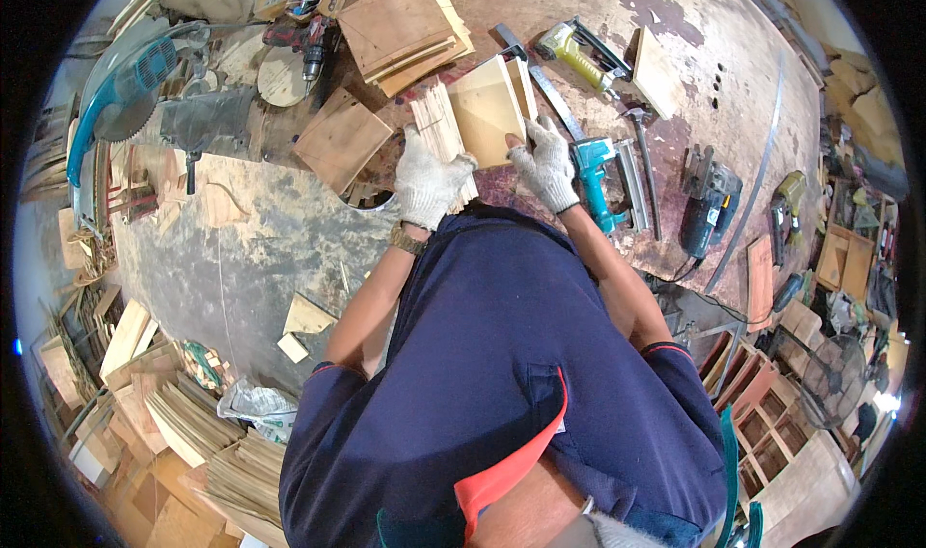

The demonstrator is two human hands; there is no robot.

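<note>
Both my hands wear white knitted gloves at the near edge of the worktable. My left hand (427, 177) is closed around the lower end of a bundle of thin pale wood strips (437, 119). Just to the right, my right hand (546, 170) grips the lower right edge of a light wooden board (482, 104), its bare thumb tip on the near face. A second narrow board (521, 83) shows behind that one. The strips and the board stand side by side, nearly touching.
Stacked wooden panels (395, 27) and a loose square panel (340, 143) lie left of the work. A teal nail gun (598, 177), yellow-green nail gun (569, 56), hammer (641, 138) and jigsaw (709, 210) lie right. A circular saw (130, 90) and red drill (307, 46) sit left.
</note>
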